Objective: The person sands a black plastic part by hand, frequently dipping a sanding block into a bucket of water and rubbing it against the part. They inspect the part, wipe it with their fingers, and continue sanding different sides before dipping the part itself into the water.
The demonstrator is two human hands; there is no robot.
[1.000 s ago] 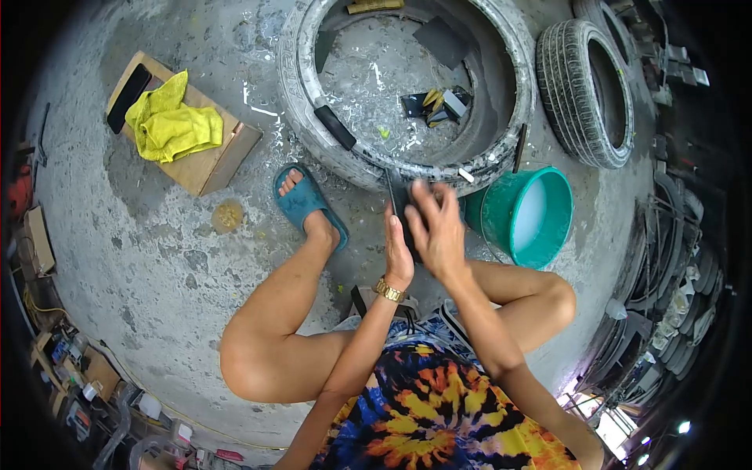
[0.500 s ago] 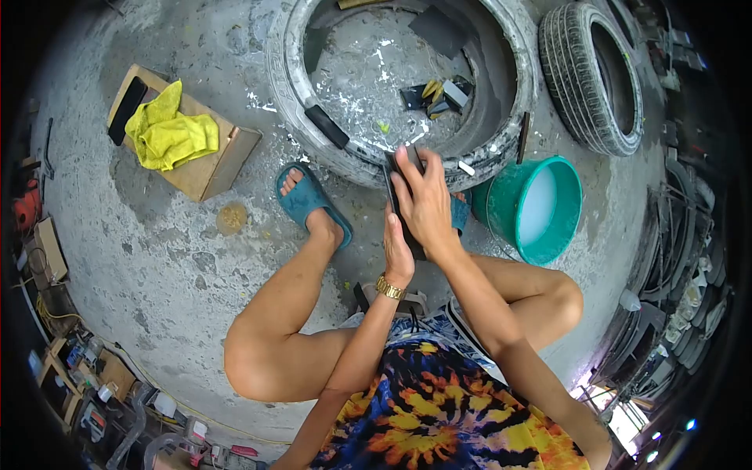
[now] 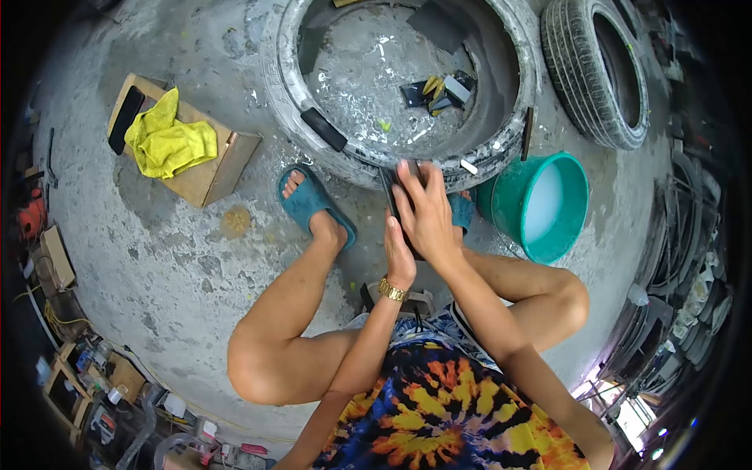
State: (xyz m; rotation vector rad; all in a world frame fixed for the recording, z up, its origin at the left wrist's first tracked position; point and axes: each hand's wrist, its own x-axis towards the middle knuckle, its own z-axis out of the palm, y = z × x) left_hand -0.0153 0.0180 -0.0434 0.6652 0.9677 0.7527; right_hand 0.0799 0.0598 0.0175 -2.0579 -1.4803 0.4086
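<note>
Bucket (image 3: 543,207) holds pale liquid (image 3: 542,210); hands (image 3: 411,223) hold dark flat piece (image 3: 389,185) beside tire (image 3: 286,94).

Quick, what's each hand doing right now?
Left hand: against the dark piece, grip hidden.
Right hand: fingers spread over it; can't tell if gripping.

Hands (image 3: 415,223) on dark piece (image 3: 388,188) — whitened tire (image 3: 287,102) ahead, green bucket (image 3: 507,205) beside.

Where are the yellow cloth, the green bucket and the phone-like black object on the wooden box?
Yellow cloth (image 3: 168,141): head view, middle of its folds.
Green bucket (image 3: 507,197): head view, outer side wall.
Phone-like black object (image 3: 126,120): head view, middle of its dark face.
</note>
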